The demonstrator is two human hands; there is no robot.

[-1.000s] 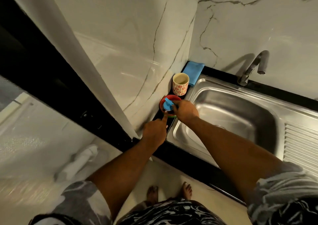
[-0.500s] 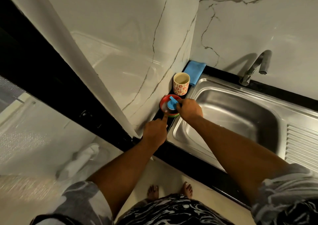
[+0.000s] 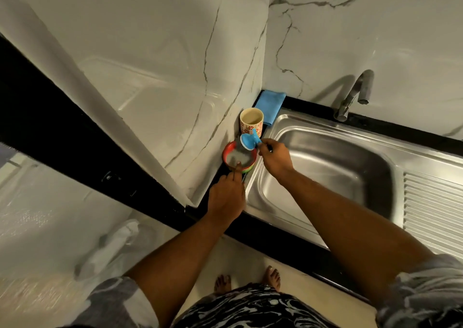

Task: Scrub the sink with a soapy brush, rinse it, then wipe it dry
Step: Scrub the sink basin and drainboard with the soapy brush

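The right hand [image 3: 275,161] pinches the handle of a blue brush [image 3: 248,143], its round head tilted just above a red bowl [image 3: 226,152] of cloudy water. The left hand [image 3: 226,197] lays one straight finger on the bowl's near rim, gripping nothing. The bowl stands on the black table [image 3: 275,230] at the left edge of the steel sink [image 3: 338,167]. Just beyond it stands a flowered cup [image 3: 251,124], then a folded blue cloth [image 3: 270,107] in the far corner. A tap [image 3: 353,94] rises at the sink's far side.
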